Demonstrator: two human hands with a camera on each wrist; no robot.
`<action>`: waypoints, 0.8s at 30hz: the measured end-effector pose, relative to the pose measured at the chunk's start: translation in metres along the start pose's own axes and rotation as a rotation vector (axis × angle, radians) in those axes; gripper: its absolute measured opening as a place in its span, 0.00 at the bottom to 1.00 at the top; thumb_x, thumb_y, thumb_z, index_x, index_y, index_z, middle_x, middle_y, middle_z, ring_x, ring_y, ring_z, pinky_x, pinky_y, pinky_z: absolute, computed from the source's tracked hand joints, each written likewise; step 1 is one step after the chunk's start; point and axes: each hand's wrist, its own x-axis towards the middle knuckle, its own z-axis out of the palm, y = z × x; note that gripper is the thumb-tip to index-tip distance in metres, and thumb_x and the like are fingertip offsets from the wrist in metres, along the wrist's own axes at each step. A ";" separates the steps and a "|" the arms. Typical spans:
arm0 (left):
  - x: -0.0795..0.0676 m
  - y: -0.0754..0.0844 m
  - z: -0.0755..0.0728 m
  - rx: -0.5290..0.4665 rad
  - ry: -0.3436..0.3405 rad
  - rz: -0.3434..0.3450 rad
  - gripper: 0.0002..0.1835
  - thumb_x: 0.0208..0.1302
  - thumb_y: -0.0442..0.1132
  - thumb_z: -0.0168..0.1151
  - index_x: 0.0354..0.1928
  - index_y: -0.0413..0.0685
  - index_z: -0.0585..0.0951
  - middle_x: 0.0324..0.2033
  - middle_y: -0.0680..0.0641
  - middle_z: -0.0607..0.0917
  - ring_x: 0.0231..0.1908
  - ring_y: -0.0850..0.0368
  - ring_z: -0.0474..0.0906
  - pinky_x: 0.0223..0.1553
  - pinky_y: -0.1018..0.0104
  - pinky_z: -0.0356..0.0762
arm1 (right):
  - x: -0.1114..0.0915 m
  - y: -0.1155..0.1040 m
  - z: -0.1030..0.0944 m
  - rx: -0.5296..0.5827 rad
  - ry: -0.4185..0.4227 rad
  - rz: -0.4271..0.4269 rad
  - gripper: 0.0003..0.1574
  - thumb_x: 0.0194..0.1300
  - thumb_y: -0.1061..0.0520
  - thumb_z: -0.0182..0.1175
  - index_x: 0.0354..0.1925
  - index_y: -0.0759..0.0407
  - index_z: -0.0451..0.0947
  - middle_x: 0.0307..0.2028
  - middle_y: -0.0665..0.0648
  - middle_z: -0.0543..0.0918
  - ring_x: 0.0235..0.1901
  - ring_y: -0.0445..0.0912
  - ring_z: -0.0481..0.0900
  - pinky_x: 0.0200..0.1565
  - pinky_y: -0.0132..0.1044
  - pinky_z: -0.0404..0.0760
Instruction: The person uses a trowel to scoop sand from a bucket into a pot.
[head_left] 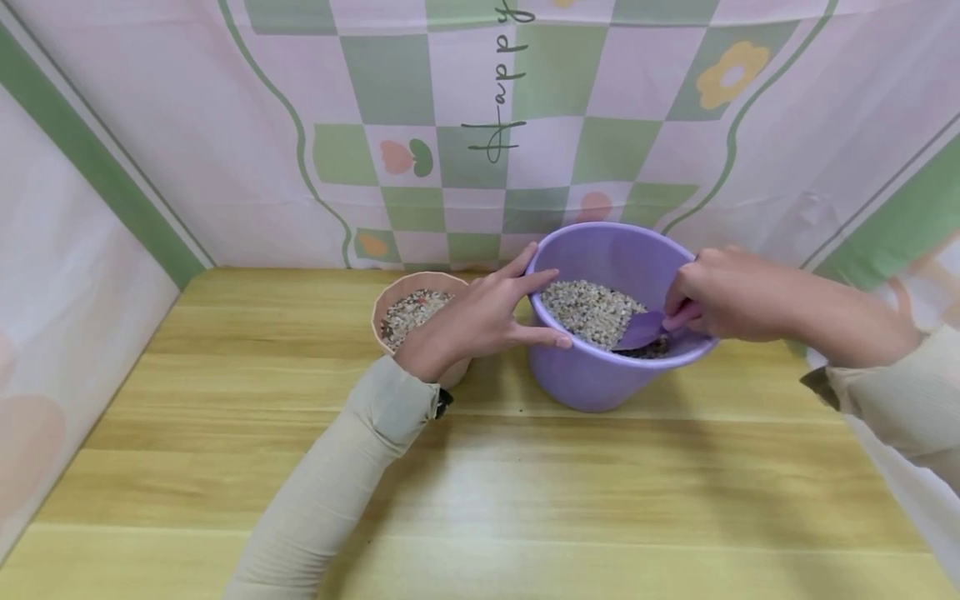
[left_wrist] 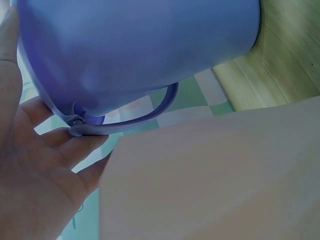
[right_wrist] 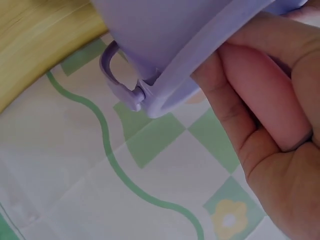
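Note:
A purple bucket [head_left: 592, 379] stands on the wooden table, partly filled with small pale pebbles [head_left: 588, 308]. My left hand [head_left: 480, 317] holds its left rim, thumb and forefinger laid over the edge. In the left wrist view, other fingers of that hand [left_wrist: 50, 160] lie by the joint of the bucket's handle [left_wrist: 135, 125]. My right hand [head_left: 738, 293] grips the pink handle [right_wrist: 267, 95] of a small shovel. The shovel's purple blade [head_left: 640, 332] is down in the bucket, against the pebbles. Dark grains show beside the blade.
Left of the bucket is a round pinkish bowl [head_left: 381, 302] of similar pebbles, partly hidden by my left hand and wrist. A checkered cloth [head_left: 472, 200] hangs behind the table [head_left: 480, 500]. A few dark specks lie on the tabletop.

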 end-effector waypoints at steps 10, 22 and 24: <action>0.001 0.000 0.000 0.000 -0.007 -0.008 0.52 0.53 0.72 0.66 0.75 0.55 0.64 0.78 0.51 0.39 0.73 0.45 0.58 0.68 0.51 0.64 | 0.000 0.005 0.012 0.083 0.024 0.022 0.08 0.52 0.62 0.75 0.32 0.53 0.90 0.29 0.50 0.89 0.26 0.39 0.85 0.27 0.26 0.81; 0.000 -0.001 0.000 0.014 0.005 -0.003 0.52 0.52 0.72 0.66 0.75 0.56 0.64 0.78 0.51 0.39 0.72 0.44 0.58 0.68 0.51 0.64 | 0.000 0.007 0.015 0.114 0.048 0.016 0.08 0.52 0.62 0.76 0.33 0.54 0.90 0.29 0.52 0.89 0.26 0.40 0.86 0.26 0.24 0.81; 0.001 -0.001 0.001 0.013 0.002 -0.001 0.52 0.52 0.72 0.66 0.75 0.55 0.64 0.78 0.51 0.39 0.72 0.44 0.58 0.68 0.52 0.64 | 0.000 0.008 0.018 0.123 0.065 0.015 0.08 0.52 0.63 0.75 0.33 0.54 0.90 0.30 0.53 0.89 0.26 0.41 0.86 0.26 0.25 0.81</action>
